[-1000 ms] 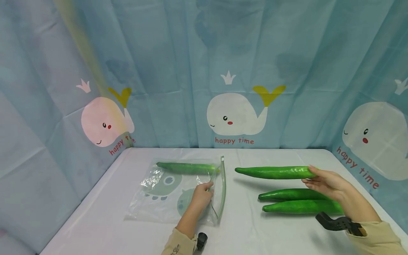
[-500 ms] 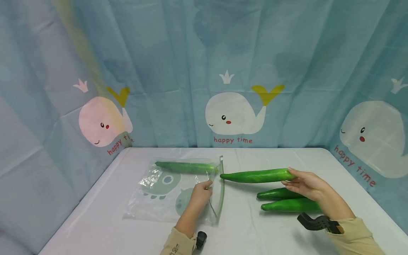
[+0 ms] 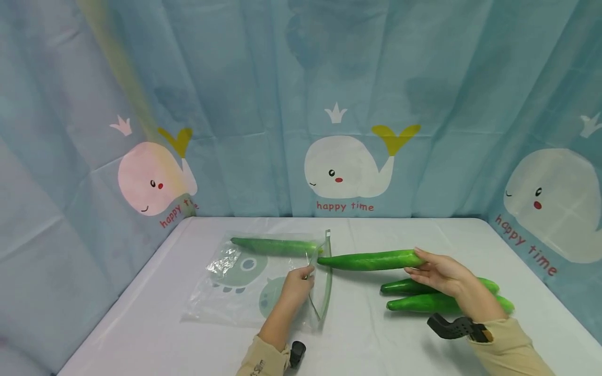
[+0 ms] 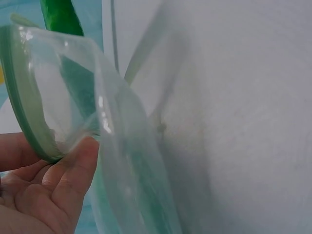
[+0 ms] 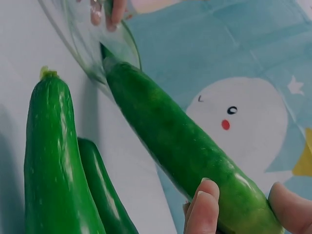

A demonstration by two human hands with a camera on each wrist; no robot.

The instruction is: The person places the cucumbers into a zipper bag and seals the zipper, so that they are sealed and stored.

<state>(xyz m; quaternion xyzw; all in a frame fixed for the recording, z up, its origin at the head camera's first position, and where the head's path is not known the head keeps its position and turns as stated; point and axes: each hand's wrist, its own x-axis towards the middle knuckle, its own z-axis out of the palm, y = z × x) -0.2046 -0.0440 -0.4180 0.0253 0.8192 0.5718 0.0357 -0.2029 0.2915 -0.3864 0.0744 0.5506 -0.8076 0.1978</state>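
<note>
A clear zip bag (image 3: 199,305) with green prints lies on the table, its green-edged mouth spread to the right. My left hand (image 3: 297,287) pinches the bag's edge at the mouth; the left wrist view shows thumb and fingers on the film below the green strip (image 4: 14,92). Inside the bag, along its far side, lies one cucumber (image 3: 275,247). My right hand (image 3: 442,271) holds another cucumber (image 3: 371,260) by its paler end, between thumb and fingers. That cucumber's darker tip is at the bag's mouth in the head and right wrist views.
Two more cucumbers, a farther one (image 3: 406,286) and a nearer one (image 3: 416,303), lie side by side on the white tabletop (image 3: 367,344), partly under my right forearm. A blue whale-print curtain (image 3: 254,172) stands behind the table and at both sides.
My right hand has moved left with its cucumber, bringing the tip from beside the bag to its mouth. My left hand has kept its hold on the bag's edge.
</note>
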